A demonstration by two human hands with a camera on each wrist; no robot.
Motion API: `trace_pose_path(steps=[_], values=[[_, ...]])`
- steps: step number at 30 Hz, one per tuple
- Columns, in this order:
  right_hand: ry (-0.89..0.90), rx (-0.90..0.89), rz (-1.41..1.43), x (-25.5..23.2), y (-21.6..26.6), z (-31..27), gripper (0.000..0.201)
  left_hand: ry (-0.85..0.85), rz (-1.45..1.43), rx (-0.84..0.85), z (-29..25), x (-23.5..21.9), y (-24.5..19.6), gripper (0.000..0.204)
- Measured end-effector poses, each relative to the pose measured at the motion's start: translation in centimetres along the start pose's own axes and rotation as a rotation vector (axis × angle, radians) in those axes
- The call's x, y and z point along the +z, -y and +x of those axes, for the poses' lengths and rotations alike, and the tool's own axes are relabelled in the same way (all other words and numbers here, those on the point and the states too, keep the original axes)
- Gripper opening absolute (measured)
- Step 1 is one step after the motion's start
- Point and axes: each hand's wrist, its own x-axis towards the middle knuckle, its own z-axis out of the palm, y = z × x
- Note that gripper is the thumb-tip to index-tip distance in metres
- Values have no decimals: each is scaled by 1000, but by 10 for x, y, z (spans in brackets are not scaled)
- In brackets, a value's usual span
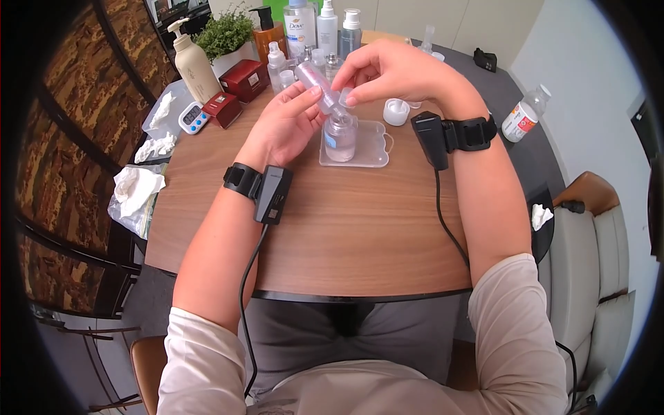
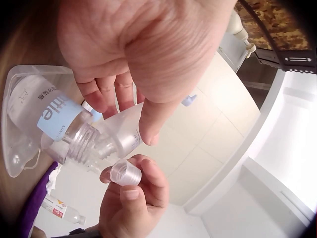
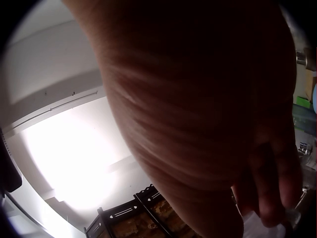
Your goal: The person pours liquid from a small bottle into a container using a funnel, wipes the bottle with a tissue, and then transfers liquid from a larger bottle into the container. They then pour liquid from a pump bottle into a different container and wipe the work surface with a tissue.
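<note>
My left hand (image 1: 283, 128) holds a small frosted clear bottle (image 1: 313, 81) tilted neck down. In the left wrist view its threaded neck (image 2: 105, 148) is right at the mouth of a larger clear bottle (image 2: 37, 104) with a blue label. That larger bottle stands upright, partly filled with clear liquid, on a shallow clear plastic tray (image 1: 377, 158). Close beside the necks, my right hand (image 1: 408, 72) pinches a small clear ribbed cap (image 2: 128, 174) between thumb and fingers. Mostly dark palm fills the right wrist view, with clear plastic (image 3: 257, 228) at the fingertips.
A white cap (image 1: 396, 112) lies right of the tray. Behind stand several pump and spray bottles, including a Dove bottle (image 1: 300, 29). A beige pump bottle (image 1: 194, 66), red boxes (image 1: 223, 110) and a timer (image 1: 193, 118) are at the left; a labelled bottle (image 1: 523, 116) at the right.
</note>
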Motion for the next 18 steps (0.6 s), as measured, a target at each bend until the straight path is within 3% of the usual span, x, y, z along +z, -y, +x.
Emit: trace_pose_path(steps=[18], values=[[4,30,35,-5,-2,0,23,-15,61,40,-6,19,-5,48]])
